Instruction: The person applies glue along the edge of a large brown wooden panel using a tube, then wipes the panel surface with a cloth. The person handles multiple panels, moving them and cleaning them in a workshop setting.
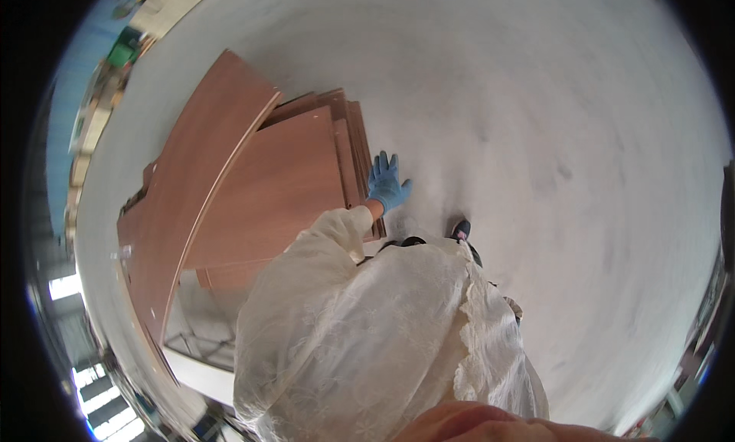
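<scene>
My left hand (387, 185), in a blue glove, is open with its fingers spread and its back showing. It hangs beside the right edge of a stack of reddish-brown boards (268, 185). Whether the palm or fingers touch the boards I cannot tell. One long board (195, 159) with a pale edge leans across the left part of the stack and looks curved toward the picture's rim. A loose, whitish, lace-patterned sleeve (325, 235) covers my left forearm. My right hand does not show.
Pale grey floor (566, 151) spreads ahead and to the right. A dark shoe (461, 229) shows below my whitish garment (383, 335). A metal frame (200, 346) stands under the boards at lower left. A green container (124, 48) is far off at upper left.
</scene>
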`<state>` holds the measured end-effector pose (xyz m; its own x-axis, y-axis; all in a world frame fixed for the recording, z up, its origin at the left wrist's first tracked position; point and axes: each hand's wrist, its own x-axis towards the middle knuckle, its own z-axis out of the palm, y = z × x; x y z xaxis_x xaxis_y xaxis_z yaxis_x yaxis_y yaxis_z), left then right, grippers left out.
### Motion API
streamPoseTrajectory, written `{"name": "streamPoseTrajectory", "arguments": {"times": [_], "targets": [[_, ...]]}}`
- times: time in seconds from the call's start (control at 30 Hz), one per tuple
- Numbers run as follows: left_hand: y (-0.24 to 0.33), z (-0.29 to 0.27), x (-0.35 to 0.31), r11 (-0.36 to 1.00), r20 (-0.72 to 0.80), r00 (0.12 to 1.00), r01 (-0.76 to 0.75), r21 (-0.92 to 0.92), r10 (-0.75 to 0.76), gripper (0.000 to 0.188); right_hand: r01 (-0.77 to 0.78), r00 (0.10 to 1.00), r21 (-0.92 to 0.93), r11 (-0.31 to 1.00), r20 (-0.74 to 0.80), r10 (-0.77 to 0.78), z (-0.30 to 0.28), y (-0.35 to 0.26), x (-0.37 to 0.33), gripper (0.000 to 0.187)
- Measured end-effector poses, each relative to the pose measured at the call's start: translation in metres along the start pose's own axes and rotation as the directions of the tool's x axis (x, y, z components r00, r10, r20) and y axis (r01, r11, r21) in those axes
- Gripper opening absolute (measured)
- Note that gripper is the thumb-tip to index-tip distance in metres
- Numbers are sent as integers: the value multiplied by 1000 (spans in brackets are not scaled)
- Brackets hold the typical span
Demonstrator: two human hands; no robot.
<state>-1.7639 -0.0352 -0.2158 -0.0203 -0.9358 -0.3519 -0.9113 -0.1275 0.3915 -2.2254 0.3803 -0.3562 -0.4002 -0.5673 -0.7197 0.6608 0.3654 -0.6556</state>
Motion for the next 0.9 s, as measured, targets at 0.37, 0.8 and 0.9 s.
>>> {"name": "streamPoseTrajectory", "arguments": {"times": [0.37, 0.8, 0.9], "targets": [[-5, -4, 26, 823, -91, 829, 524, -219, -552, 91, -406, 717, -572, 712, 283, 637, 344, -335, 363, 29], [-51, -125, 262, 747, -399, 665, 381, -545, -631, 60, -221, 616, -745, 630, 394, 682, 854, -305, 461, 27], [-65, -151, 292, 644, -445, 503, 343, -684, -741, 43, 228, 693, -765, 602, 562, 451, 990, -254, 455, 26]]}}
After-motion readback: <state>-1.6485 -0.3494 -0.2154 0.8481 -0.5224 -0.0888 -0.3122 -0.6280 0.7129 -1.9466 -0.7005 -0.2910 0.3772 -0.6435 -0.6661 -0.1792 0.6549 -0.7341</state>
